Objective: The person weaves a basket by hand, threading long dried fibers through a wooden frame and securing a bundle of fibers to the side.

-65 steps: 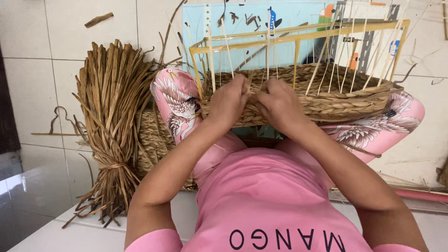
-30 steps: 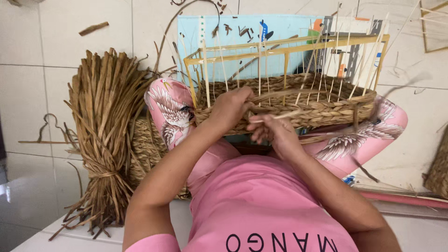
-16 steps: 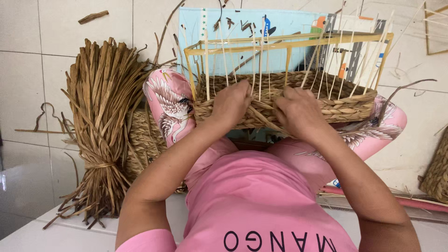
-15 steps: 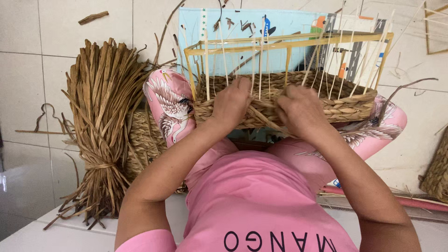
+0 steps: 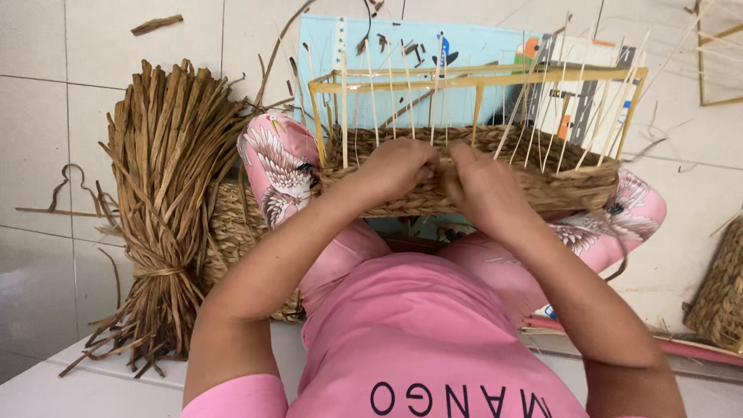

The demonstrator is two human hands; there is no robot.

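Note:
A half-woven basket (image 5: 557, 182) of brown plant fibre rests on my knees, which are in pink patterned trousers. Thin pale upright stakes and a yellow rectangular frame (image 5: 464, 77) rise from its rim. My left hand (image 5: 398, 166) and my right hand (image 5: 480, 182) meet at the near wall of the basket, fingers pinched on a fibre strand (image 5: 443, 159) at the top of the weave. The fingertips are partly hidden behind the woven wall.
A tied bundle of dried fibre strands (image 5: 166, 201) stands on the tiled floor at my left, with a woven piece (image 5: 232, 232) behind it. A light blue board (image 5: 402, 62) lies beyond the basket. Another woven basket (image 5: 720, 298) sits at the right edge.
My hands have come together at the middle of the basket's near wall. The right hand rose from lower down and moved left to the rim. The basket stays on my knees.

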